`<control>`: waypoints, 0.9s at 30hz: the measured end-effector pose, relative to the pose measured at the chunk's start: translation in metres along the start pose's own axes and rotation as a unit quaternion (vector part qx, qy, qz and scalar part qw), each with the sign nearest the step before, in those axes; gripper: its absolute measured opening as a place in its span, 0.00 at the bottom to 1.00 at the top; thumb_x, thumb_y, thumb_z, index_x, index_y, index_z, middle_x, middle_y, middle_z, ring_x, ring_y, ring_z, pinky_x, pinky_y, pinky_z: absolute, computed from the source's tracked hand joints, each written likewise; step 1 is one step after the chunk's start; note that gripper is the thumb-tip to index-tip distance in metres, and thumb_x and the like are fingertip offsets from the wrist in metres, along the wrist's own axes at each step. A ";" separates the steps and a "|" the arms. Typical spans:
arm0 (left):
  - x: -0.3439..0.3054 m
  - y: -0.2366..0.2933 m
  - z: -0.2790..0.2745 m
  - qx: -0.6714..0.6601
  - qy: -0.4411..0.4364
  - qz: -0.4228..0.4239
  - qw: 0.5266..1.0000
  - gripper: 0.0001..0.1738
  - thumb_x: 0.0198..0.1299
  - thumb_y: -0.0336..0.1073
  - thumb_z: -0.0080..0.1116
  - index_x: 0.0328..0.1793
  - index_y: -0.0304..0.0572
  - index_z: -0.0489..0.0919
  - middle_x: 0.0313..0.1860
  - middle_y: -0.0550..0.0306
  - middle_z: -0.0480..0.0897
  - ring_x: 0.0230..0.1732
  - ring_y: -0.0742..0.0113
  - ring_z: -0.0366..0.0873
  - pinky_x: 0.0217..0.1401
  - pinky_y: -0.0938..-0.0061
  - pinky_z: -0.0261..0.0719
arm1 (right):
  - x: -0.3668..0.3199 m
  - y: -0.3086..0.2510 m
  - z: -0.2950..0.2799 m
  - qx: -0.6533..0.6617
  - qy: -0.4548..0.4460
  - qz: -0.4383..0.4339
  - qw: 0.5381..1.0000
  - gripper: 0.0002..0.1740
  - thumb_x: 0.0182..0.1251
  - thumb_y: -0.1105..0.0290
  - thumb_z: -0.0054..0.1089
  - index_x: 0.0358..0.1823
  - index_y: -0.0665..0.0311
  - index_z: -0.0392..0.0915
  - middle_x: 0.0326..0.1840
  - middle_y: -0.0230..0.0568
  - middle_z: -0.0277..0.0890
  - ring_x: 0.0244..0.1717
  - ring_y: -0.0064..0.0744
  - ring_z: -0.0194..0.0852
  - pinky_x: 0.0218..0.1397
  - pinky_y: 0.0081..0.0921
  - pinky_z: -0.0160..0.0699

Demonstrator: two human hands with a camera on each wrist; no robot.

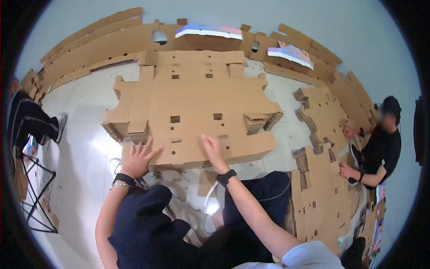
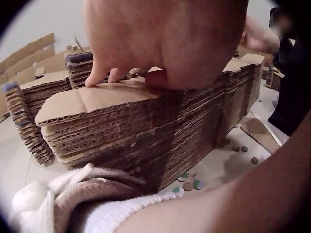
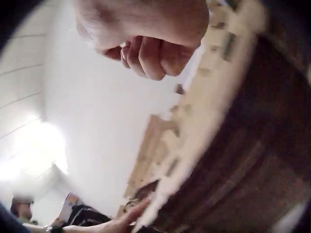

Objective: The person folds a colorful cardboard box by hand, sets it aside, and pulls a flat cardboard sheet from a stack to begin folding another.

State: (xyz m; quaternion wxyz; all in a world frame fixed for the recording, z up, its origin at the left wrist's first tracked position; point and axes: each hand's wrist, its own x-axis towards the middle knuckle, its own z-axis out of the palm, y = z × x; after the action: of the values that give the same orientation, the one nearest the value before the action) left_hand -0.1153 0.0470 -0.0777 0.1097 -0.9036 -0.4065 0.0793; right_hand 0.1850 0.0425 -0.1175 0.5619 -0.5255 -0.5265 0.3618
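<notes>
A thick stack of die-cut cardboard sheets (image 1: 192,101) lies in front of me, its layered corrugated edge facing the left wrist view. On the near left of the top sheet rests my left hand (image 1: 138,160), fingers spread, fingertips touching the cardboard (image 2: 97,104). My right hand (image 1: 212,150) is over the near part of the stack, right of the left hand. The right wrist view shows its fingers (image 3: 151,56) curled into a fist with nothing in them.
More cardboard stacks (image 1: 320,197) stand at the right, where a person in black (image 1: 380,148) works with both hands. Long cardboard pieces (image 1: 107,45) lean along the wall. At the left are a folding stool frame (image 1: 38,193) and another person's leg. Small cardboard scraps (image 2: 188,186) lie on the floor.
</notes>
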 end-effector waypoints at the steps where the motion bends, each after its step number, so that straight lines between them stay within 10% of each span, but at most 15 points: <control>1: -0.001 0.001 0.001 -0.061 -0.003 -0.017 0.998 0.47 0.55 0.28 0.50 0.78 0.80 0.47 0.79 0.46 0.46 0.68 0.37 0.63 0.67 0.40 0.59 | 0.001 0.003 -0.002 0.014 0.012 0.001 1.000 0.24 0.74 0.59 0.48 0.21 0.64 0.58 0.20 0.20 0.48 0.24 0.14 0.44 0.24 0.23 0.46; 9: -0.004 -0.007 0.003 -0.116 0.054 -0.032 0.991 0.39 0.55 0.27 0.48 0.74 0.67 0.60 0.76 0.45 0.56 0.67 0.38 0.64 0.67 0.44 0.60 | 0.001 0.013 -0.005 -0.013 0.035 -0.012 0.999 0.24 0.73 0.60 0.49 0.21 0.65 0.56 0.19 0.21 0.47 0.23 0.15 0.44 0.24 0.23 0.45; 11: 0.000 -0.025 0.005 -0.383 0.136 -0.074 0.911 0.37 0.46 0.19 0.47 0.67 0.50 0.69 0.70 0.43 0.64 0.66 0.44 0.66 0.67 0.55 0.65 | -0.001 0.007 -0.004 -0.022 0.036 -0.017 0.999 0.23 0.73 0.61 0.49 0.22 0.66 0.57 0.19 0.20 0.48 0.24 0.15 0.44 0.24 0.23 0.46; 16: 0.003 -0.100 0.006 -0.232 0.398 -0.266 0.847 0.37 0.46 0.16 0.44 0.68 0.39 0.64 0.67 0.41 0.67 0.63 0.39 0.66 0.64 0.55 0.68 | -0.007 -0.005 0.000 -0.034 0.027 -0.010 0.999 0.23 0.73 0.60 0.50 0.23 0.66 0.58 0.20 0.19 0.50 0.25 0.14 0.45 0.25 0.22 0.46; 21: -0.011 -0.149 0.065 -0.279 0.113 -0.380 0.874 0.41 0.47 0.17 0.44 0.74 0.41 0.58 0.75 0.43 0.57 0.74 0.47 0.55 0.71 0.58 0.63 | -0.006 -0.002 0.001 -0.050 0.030 -0.002 0.998 0.22 0.74 0.61 0.48 0.22 0.64 0.59 0.21 0.19 0.50 0.25 0.13 0.45 0.25 0.20 0.46; 27: -0.020 -0.127 0.108 -0.255 0.176 -0.350 0.884 0.45 0.45 0.14 0.43 0.76 0.38 0.53 0.75 0.42 0.55 0.75 0.48 0.53 0.72 0.64 0.63 | -0.007 -0.002 0.002 -0.075 0.015 0.001 0.997 0.20 0.74 0.62 0.48 0.25 0.67 0.61 0.21 0.21 0.52 0.25 0.14 0.47 0.25 0.21 0.48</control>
State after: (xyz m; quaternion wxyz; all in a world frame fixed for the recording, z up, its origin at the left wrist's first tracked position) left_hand -0.2445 0.1281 -0.1477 -0.0345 -0.6981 -0.6768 -0.2310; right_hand 0.1813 0.0355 -0.1178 0.5285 -0.5721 -0.5428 0.3143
